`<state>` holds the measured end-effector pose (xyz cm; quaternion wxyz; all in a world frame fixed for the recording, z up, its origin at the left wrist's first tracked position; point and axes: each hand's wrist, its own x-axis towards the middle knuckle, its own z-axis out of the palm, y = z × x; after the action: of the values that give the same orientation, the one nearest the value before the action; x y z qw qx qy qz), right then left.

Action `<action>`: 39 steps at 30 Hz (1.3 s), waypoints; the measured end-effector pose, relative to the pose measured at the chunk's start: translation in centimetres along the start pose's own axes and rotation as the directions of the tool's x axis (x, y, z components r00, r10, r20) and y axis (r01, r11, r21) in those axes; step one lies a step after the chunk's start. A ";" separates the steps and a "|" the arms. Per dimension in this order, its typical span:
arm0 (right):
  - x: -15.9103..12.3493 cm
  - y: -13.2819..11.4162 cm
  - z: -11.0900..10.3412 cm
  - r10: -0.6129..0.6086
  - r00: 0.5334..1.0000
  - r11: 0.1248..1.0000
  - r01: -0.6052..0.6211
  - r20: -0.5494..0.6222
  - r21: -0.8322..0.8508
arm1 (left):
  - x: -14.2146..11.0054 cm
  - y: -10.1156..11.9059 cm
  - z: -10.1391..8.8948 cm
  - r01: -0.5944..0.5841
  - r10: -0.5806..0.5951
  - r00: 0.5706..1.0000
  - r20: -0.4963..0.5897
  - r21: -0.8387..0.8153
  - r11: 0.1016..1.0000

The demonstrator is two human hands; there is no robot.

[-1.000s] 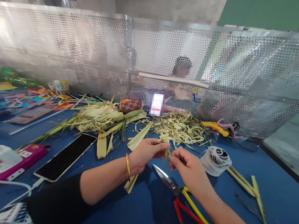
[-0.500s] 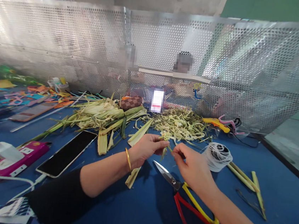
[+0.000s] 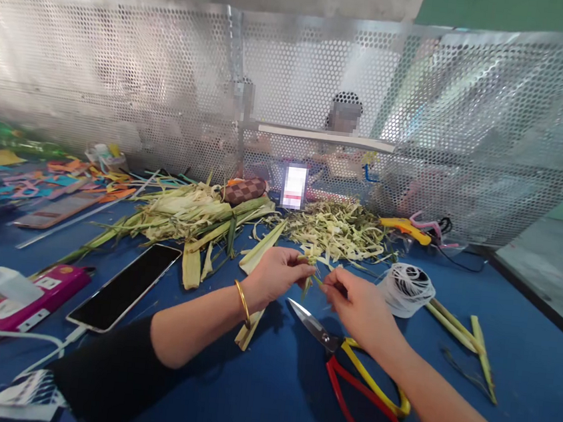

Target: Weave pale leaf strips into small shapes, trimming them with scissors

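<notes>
My left hand pinches a small bunch of pale green plant strips, with thumb and fingers closed on it. Just to its right, my right hand has its fingertips closed on a thin green strip that runs out from the bunch. The fingers partly hide how the strips join. Below the hands lies a pair of scissors, blades toward the left hand, with one red and one yellow handle. A roll of white string sits beyond the right wrist. A long pale husk piece passes beneath my left hand.
Behind the hands are a heap of shredded strips and a pile of whole husk leaves. On the left lie a black-screened phone and a purple power strip. Cut stalks lie right; a perforated screen stands behind.
The view has shifted very slightly. Both hands keep their grip on the strips in nearly the same place, and the scissors lie as before.
</notes>
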<state>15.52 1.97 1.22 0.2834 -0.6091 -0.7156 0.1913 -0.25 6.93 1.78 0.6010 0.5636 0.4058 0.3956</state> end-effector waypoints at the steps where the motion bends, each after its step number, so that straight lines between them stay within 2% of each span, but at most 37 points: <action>1: 0.1 0.0 -0.2 0.021 0.999 0.998 -0.023 0.036 0.054 | 0.0 0.1 0.0 0.011 -0.011 1.000 0.009 0.000 1.000; 4: 0.5 0.1 -0.6 0.066 0.990 0.960 -0.098 0.126 0.261 | 0.0 0.3 -0.2 0.066 -0.066 0.998 0.014 -0.025 0.997; 7: 0.8 0.4 -1.0 0.104 0.987 0.918 -0.143 0.125 0.370 | 0.1 0.5 -0.5 0.066 -0.066 0.997 -0.050 -0.017 0.998; 10: 1.0 0.8 -1.1 0.105 0.989 0.926 -0.137 0.108 0.353 | 0.4 0.7 -0.7 0.061 -0.061 0.993 -0.105 -0.006 0.998; 15: 1.1 1.6 -0.8 0.095 0.980 0.967 -0.132 0.172 0.217 | 1.0 0.6 -1.2 0.004 -0.011 0.975 -0.224 -0.032 0.999; 17: 1.1 1.8 -0.7 0.092 0.983 0.971 -0.124 0.159 0.206 | 1.1 0.7 -1.5 -0.022 0.009 0.969 -0.246 -0.050 0.999; 19: 1.3 2.0 -0.8 0.095 0.991 0.980 -0.110 0.097 0.166 | 1.1 0.8 -1.7 -0.022 0.011 0.973 -0.230 -0.046 0.999; 21: 1.4 2.3 -1.0 0.088 0.993 0.995 -0.084 -0.080 0.046 | 1.0 1.0 -1.7 0.002 -0.007 0.978 -0.207 -0.026 1.000; 22: 1.5 2.5 -1.2 0.046 0.978 0.998 -0.055 -0.203 -0.039 | 0.9 1.0 -1.6 0.017 -0.019 0.981 -0.193 -0.015 1.000; 24: 1.7 2.7 -1.4 -0.109 0.907 0.979 0.027 -0.407 -0.201 | 0.7 0.9 -1.3 0.039 -0.039 0.985 -0.168 -0.001 0.999; 25: 1.7 2.7 -1.5 -0.183 0.872 0.964 0.068 -0.454 -0.258 | 0.6 0.9 -1.2 0.044 -0.043 0.986 -0.158 0.002 0.999; 26: 1.6 2.6 -1.5 -0.229 0.859 0.953 0.102 -0.459 -0.284 | 0.5 0.8 -1.0 0.047 -0.047 0.988 -0.147 0.001 0.999; 27: 1.5 2.4 -1.4 -0.229 0.871 0.957 0.119 -0.435 -0.265 | 0.4 0.8 -0.8 0.049 -0.049 0.989 -0.136 -0.005 0.999; 28: 1.4 2.2 -1.2 -0.192 0.903 0.972 0.120 -0.384 -0.204 | 0.3 0.7 -0.7 0.049 -0.050 0.991 -0.125 -0.014 0.999; 30: 1.0 1.5 -0.6 -0.081 0.973 0.997 0.081 -0.217 -0.009 | 0.1 0.5 -0.4 0.046 -0.049 0.994 -0.093 -0.031 0.998; 31: 0.8 1.1 -0.3 -0.040 0.992 0.995 0.051 -0.122 0.090 | 0.0 0.5 -0.2 0.047 -0.050 0.996 -0.075 -0.038 0.998; 33: 0.6 0.6 0.3 0.005 1.000 0.974 -0.002 -0.015 0.228 | -0.2 0.4 -0.1 0.054 -0.056 0.998 -0.038 -0.049 0.997; 39: 0.5 0.2 1.1 0.015 1.000 0.936 -0.014 0.001 0.351 | -0.3 0.0 0.1 0.052 -0.052 0.999 -0.001 -0.101 0.994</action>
<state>14.92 2.51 0.40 0.3865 -0.5540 -0.6654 0.3177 -0.26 6.62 1.78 0.6381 0.5209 0.4009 0.4009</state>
